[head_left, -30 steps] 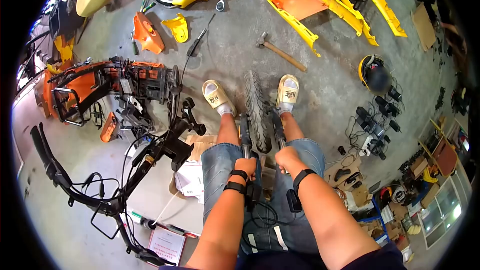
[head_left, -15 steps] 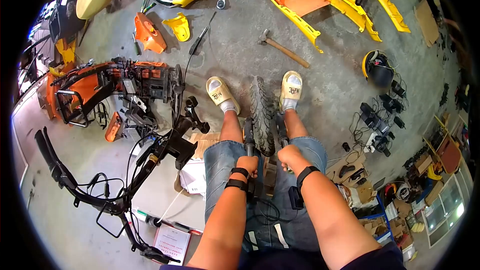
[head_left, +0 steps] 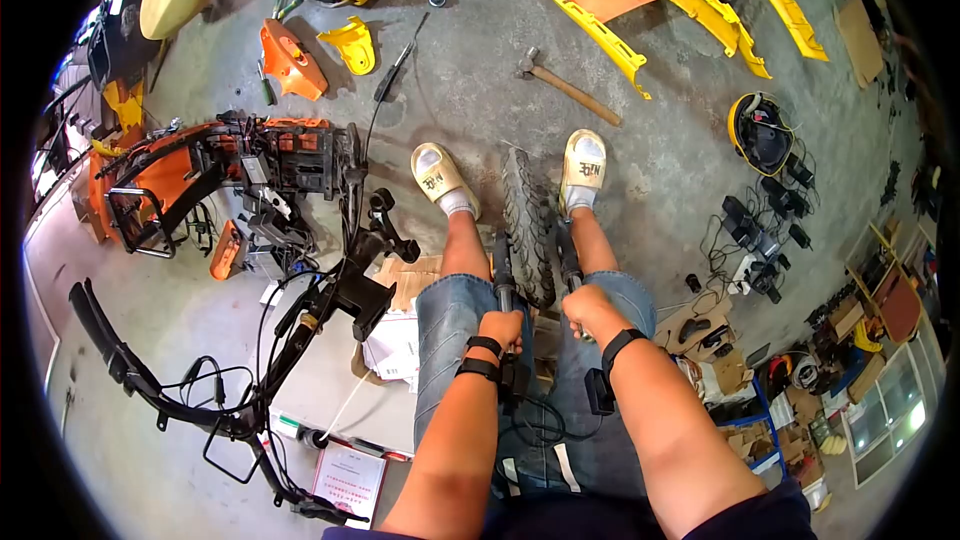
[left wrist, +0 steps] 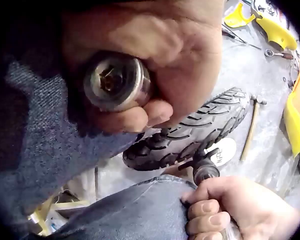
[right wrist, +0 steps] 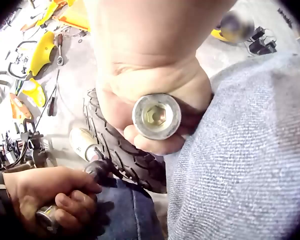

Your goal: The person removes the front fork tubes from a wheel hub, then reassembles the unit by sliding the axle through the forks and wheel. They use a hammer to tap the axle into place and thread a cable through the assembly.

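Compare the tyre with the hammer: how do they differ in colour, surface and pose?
The tyre is dark; the hammer is mostly light brown.
The tyre has a chunky tread; the hammer's shaft is plain.
The tyre stands on edge between the slippers; the hammer lies on the floor beyond.
Both look long and narrow from the head camera.

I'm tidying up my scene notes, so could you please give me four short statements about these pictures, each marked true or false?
1. The left hand grips a metal tube. True.
2. The right hand holds nothing. False: the right hand grips a second tube.
3. The treaded tyre is between the person's legs. True.
4. The hammer leans against the tyre. False: the hammer lies on the floor, apart from the tyre.
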The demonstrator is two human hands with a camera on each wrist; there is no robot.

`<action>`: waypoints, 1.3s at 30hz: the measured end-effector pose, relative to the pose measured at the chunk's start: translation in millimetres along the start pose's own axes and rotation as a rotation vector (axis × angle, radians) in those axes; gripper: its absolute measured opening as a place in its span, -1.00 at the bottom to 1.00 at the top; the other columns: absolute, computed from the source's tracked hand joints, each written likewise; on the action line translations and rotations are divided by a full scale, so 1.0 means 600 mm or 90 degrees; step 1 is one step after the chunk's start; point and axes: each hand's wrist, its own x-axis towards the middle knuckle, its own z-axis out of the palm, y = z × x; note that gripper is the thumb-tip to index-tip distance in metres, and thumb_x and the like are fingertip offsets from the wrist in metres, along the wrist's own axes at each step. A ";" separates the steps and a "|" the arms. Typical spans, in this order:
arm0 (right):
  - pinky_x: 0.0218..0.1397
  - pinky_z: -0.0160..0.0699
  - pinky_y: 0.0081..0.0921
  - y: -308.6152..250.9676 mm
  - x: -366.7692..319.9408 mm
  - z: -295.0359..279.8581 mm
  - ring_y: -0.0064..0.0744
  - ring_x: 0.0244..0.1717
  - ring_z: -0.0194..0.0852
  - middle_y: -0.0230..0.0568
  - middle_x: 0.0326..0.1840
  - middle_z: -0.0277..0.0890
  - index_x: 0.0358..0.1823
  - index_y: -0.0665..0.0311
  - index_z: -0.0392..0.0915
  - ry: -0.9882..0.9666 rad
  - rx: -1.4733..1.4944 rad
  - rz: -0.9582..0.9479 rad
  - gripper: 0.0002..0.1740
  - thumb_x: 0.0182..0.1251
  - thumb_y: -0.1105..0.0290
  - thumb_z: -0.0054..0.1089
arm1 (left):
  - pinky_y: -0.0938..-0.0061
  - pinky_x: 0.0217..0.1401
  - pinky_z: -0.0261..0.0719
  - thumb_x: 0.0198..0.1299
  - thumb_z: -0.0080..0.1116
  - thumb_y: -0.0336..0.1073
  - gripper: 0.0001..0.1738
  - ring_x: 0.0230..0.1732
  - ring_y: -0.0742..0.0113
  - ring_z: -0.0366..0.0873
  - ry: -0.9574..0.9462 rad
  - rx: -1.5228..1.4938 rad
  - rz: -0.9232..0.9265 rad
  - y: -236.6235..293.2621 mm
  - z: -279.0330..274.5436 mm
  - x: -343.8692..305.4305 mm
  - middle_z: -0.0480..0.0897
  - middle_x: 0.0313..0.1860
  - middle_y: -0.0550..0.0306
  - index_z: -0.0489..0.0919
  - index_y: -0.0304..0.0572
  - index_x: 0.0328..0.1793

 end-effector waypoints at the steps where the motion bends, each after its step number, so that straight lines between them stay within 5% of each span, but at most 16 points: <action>1: -0.69 0.41 -0.23 0.007 0.005 0.004 -0.24 -0.67 0.38 -0.06 -0.56 0.40 -0.41 0.52 0.46 0.021 0.006 0.007 -0.86 0.23 0.57 -0.05 | 0.29 -0.60 0.54 0.27 0.04 -0.24 -0.63 -0.69 0.19 0.50 -0.006 -0.003 -0.002 -0.001 0.002 0.000 0.52 -0.66 -0.02 0.51 -0.47 -0.45; 26: -0.74 0.32 -0.30 0.002 -0.009 -0.005 -0.33 -0.70 0.33 -0.13 -0.60 0.37 -0.49 0.43 0.42 0.002 0.103 0.038 -0.85 0.21 0.52 0.09 | 0.30 -0.63 0.53 0.23 0.10 -0.31 -0.70 -0.67 0.24 0.47 -0.035 -0.066 0.044 -0.010 -0.004 0.007 0.51 -0.58 0.01 0.47 -0.49 -0.43; 39: -0.71 0.38 -0.20 -0.089 -0.053 -0.048 -0.20 -0.70 0.44 -0.02 -0.60 0.49 -0.43 0.51 0.50 0.019 0.083 -0.037 -0.84 0.19 0.52 0.03 | 0.28 -0.66 0.50 0.23 0.12 -0.30 -0.69 -0.70 0.19 0.45 0.003 -0.052 0.094 0.090 -0.022 -0.047 0.51 -0.60 -0.03 0.48 -0.47 -0.44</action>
